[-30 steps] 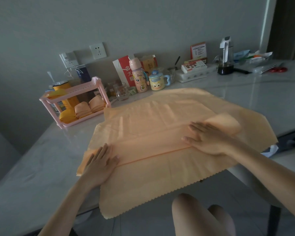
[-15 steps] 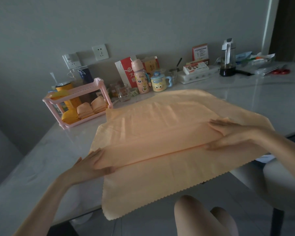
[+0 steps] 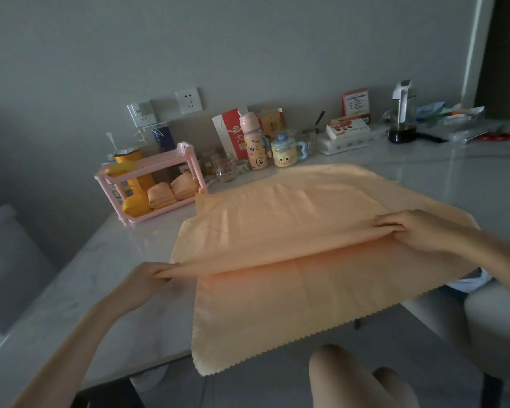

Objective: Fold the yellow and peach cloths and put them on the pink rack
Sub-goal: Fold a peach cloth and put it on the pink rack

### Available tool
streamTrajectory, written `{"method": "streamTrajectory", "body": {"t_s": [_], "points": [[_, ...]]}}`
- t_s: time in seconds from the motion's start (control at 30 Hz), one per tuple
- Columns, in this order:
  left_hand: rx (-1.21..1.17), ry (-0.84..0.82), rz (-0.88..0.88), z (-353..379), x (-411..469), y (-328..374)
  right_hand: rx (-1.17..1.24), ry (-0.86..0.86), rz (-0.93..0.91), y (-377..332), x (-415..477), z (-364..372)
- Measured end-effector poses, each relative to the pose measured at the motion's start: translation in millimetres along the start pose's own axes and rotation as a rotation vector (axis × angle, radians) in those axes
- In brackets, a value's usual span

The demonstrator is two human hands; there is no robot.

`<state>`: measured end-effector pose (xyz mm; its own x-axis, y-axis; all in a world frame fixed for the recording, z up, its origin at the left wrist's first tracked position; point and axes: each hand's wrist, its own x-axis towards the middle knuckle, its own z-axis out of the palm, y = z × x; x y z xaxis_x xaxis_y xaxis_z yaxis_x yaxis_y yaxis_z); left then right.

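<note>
A large peach cloth (image 3: 277,231) lies spread on the grey table (image 3: 71,290), its zigzag front edge hanging over the table's near edge. A folded layer lies across its middle. My left hand (image 3: 147,278) pinches the left end of that fold, and my right hand (image 3: 409,231) pinches the right end; the fold edge is lifted slightly between them. The pink rack (image 3: 147,169) stands at the back left. Folded peach cloths (image 3: 171,191) and a yellow cloth (image 3: 136,204) sit on its lower shelf.
Behind the cloth stand a glass (image 3: 225,167), a pink bottle (image 3: 253,142), a yellow mug (image 3: 284,151), boxes and a dark jug (image 3: 402,113) along the wall. Grey chairs stand at far left (image 3: 9,260) and lower right (image 3: 495,328). My knees (image 3: 359,378) are below the table edge.
Both hands slid outward from the flat cloth to the ends of the fold. They went from pressing flat to pinching, and the fold edge has lifted.
</note>
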<state>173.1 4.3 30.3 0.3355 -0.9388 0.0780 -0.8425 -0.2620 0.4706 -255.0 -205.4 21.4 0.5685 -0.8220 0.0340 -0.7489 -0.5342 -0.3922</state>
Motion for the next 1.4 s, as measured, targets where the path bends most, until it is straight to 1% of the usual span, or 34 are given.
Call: {"method": "streamTrajectory", "body": {"t_s": [0.03, 0.07, 0.13, 0.23, 0.33, 0.37, 0.47, 0.53, 0.57, 0.67, 0.77, 0.9, 1.0, 1.1, 1.2, 1.3, 1.33, 1.4], "points": [[-0.032, -0.003, -0.012, 0, -2, -1, 0.012, 0.058, -0.011, 1, -3, -2], [-0.057, 0.022, -0.016, -3, -4, 0, 0.025, 0.082, -0.008, 0, -6, -6], [-0.063, 0.021, -0.031, -12, -10, 0, 0.056, 0.087, -0.022, 2, -9, -15], [-0.126, 0.05, -0.041, -23, -23, -3, 0.167, 0.026, -0.075, 14, -17, -35], [-0.286, 0.132, -0.136, -28, -29, -10, 0.288, -0.033, -0.007, 26, -25, -48], [-0.329, 0.137, -0.165, -26, -29, -12, 0.34, -0.033, 0.028, 27, -26, -49], [-0.366, 0.158, -0.229, -14, -21, -10, 0.516, 0.112, 0.111, 25, -18, -42], [-0.367, 0.19, -0.268, -2, -14, -3, 0.537, 0.253, 0.172, 19, -12, -29], [-0.355, 0.209, -0.276, 3, -9, -2, 0.525, 0.306, 0.195, 19, -7, -22], [-0.271, 0.253, -0.304, 14, 2, 0, 0.472, 0.356, 0.258, 21, 0, -4], [-0.144, 0.282, -0.34, 17, 10, -3, 0.253, 0.387, 0.291, 26, 4, 6], [0.067, 0.366, -0.35, 23, 9, -5, -0.059, 0.5, 0.239, 26, 5, 14], [0.147, 0.457, -0.352, 31, 3, -5, -0.197, 0.562, 0.229, 24, 0, 17], [0.248, 0.472, -0.358, 32, -3, 0, -0.311, 0.572, 0.233, 23, -3, 19], [0.376, 0.452, -0.333, 33, -8, 3, -0.469, 0.496, 0.236, 20, -8, 20], [0.532, 0.493, -0.32, 28, -10, 9, -0.507, 0.536, 0.209, 3, -12, 12], [0.532, 0.51, -0.305, 26, -10, 15, -0.471, 0.559, 0.21, -8, -8, 11], [0.446, 0.544, -0.185, 26, -7, 31, -0.311, 0.583, 0.172, -39, 4, 16]]}}
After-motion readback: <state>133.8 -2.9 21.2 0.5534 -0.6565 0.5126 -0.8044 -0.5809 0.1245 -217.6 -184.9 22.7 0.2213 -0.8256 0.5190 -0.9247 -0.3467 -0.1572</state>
